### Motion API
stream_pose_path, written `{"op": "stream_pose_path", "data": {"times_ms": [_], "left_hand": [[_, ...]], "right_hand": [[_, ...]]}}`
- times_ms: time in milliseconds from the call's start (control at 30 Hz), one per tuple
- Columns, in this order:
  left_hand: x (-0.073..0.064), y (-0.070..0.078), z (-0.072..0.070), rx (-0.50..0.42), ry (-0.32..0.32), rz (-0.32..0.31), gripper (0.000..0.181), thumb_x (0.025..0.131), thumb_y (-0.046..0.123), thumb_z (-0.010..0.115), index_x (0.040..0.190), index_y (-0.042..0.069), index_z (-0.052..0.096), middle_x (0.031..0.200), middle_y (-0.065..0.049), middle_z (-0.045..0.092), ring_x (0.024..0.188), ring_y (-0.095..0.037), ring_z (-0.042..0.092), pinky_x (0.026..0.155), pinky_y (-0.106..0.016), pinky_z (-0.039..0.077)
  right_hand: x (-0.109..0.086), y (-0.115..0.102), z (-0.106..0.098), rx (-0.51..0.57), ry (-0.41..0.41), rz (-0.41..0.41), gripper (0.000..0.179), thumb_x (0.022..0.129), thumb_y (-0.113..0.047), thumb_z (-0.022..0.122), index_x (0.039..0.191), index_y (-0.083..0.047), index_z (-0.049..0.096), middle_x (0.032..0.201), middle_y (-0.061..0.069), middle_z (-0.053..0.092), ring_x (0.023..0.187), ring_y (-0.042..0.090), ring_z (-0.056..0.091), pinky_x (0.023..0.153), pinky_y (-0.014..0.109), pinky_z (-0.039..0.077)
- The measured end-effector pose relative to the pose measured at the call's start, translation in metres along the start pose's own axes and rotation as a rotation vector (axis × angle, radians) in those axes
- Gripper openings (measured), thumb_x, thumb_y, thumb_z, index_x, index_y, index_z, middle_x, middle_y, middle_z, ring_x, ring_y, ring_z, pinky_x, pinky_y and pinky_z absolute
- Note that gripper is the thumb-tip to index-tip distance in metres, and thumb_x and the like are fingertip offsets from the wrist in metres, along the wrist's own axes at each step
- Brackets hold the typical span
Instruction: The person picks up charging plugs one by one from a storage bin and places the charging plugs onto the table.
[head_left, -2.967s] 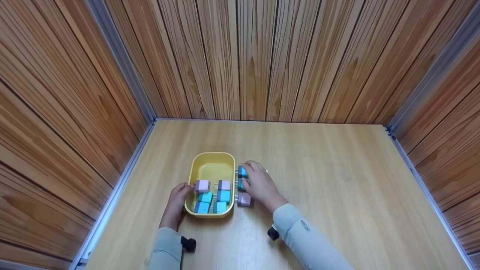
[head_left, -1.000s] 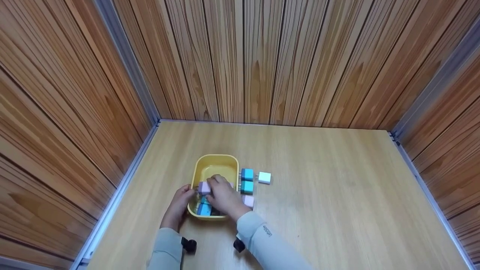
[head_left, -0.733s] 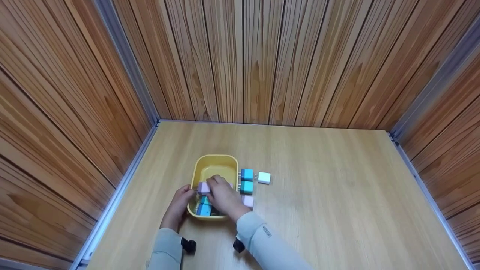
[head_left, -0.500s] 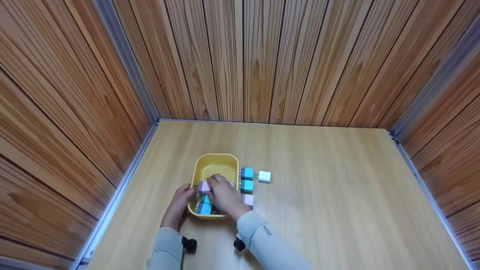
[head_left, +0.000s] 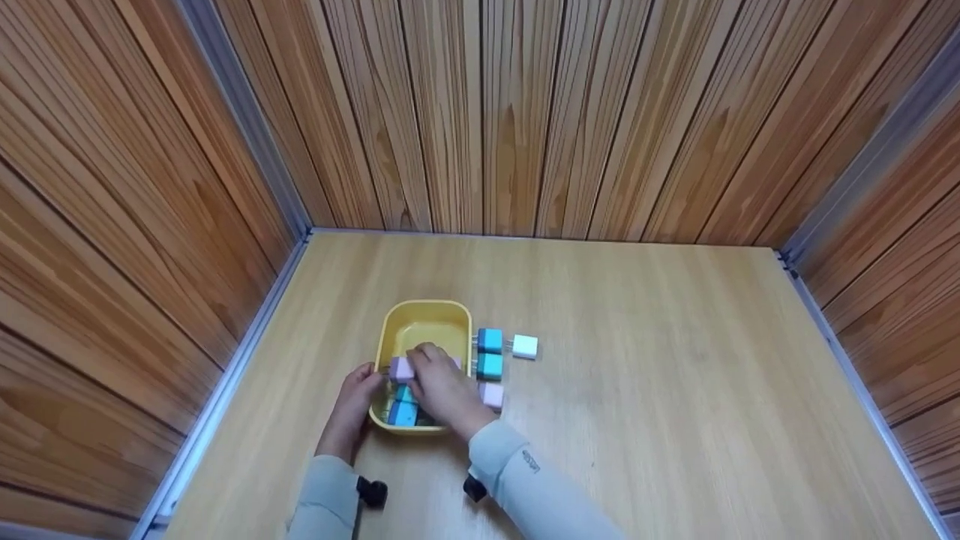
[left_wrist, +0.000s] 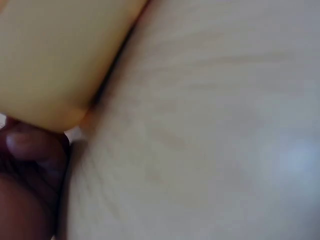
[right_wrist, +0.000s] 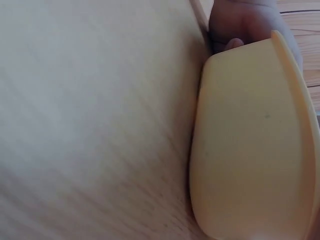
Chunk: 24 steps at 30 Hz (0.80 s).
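Note:
A yellow plastic tub (head_left: 430, 319) stands left of centre on the table, with several cube-shaped plug chargers in its near half. My left hand (head_left: 351, 409) grips the tub's left rim; the left wrist view shows its fingers curled by the tub wall (left_wrist: 60, 65). My right hand (head_left: 448, 390) reaches into the tub from the right. Its bent fingertips pinch the right end of a lilac charger (head_left: 401, 369), and the hand hides most of the right-hand column. Teal (head_left: 405, 393) and blue (head_left: 403, 414) chargers lie just nearer in the left column.
Along the tub's right side, outside it, lie a blue charger (head_left: 490, 340), a teal charger (head_left: 490, 366) and a pink charger (head_left: 491, 395). A white charger (head_left: 524, 346) lies farther right. Wood-panelled walls (head_left: 510, 120) enclose the wooden table (head_left: 675, 375).
Since three seconds ago my right hand has moved left from the chargers outside into the tub, uncovering them and the white one. Over the last second both hands have stayed almost still.

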<state>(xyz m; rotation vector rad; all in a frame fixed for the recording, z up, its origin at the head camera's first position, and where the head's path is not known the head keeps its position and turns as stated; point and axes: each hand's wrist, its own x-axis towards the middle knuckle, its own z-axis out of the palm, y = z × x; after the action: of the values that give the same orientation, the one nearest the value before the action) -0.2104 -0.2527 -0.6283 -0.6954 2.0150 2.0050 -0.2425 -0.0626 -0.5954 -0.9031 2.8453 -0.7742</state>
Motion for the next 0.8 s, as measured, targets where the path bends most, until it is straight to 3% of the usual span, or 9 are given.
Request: {"op": "stream_pose_path", "data": {"times_ms": [333, 500, 800], "left_hand": [[0.0052, 0.0041, -0.0042, 0.017, -0.005, 0.04, 0.035, 0.093, 0.025, 0.057, 0.124, 0.012, 0.067, 0.133, -0.005, 0.063, 0.122, -0.025, 0.052, 0.101, -0.036, 0.044], [0.006, 0.0076, -0.0053, 0.036, -0.018, 0.023, 0.036, 0.092, 0.026, 0.058, 0.124, 0.014, 0.068, 0.132, -0.005, 0.064, 0.118, -0.025, 0.055, 0.095, -0.032, 0.048], [0.0017, -0.0003, -0.0005, 0.036, -0.028, 0.014, 0.037, 0.093, 0.028, 0.056, 0.126, 0.013, 0.066, 0.134, -0.006, 0.062, 0.121, -0.025, 0.053, 0.1, -0.035, 0.045]], "right_hand": [[0.0061, -0.0033, -0.0041, -0.007, -0.019, -0.003, 0.056, 0.103, -0.035, 0.061, 0.153, -0.017, 0.045, 0.15, 0.0, 0.048, 0.138, 0.019, 0.05, 0.111, 0.039, 0.044], [0.0055, -0.0038, -0.0058, -0.037, -0.025, -0.006, 0.055, 0.104, -0.037, 0.06, 0.154, -0.018, 0.045, 0.15, 0.0, 0.048, 0.138, 0.018, 0.049, 0.111, 0.039, 0.044], [-0.0011, 0.0014, 0.0, -0.038, -0.008, -0.01, 0.052, 0.104, -0.037, 0.059, 0.152, -0.018, 0.047, 0.148, 0.0, 0.05, 0.136, 0.018, 0.051, 0.11, 0.039, 0.046]]}}
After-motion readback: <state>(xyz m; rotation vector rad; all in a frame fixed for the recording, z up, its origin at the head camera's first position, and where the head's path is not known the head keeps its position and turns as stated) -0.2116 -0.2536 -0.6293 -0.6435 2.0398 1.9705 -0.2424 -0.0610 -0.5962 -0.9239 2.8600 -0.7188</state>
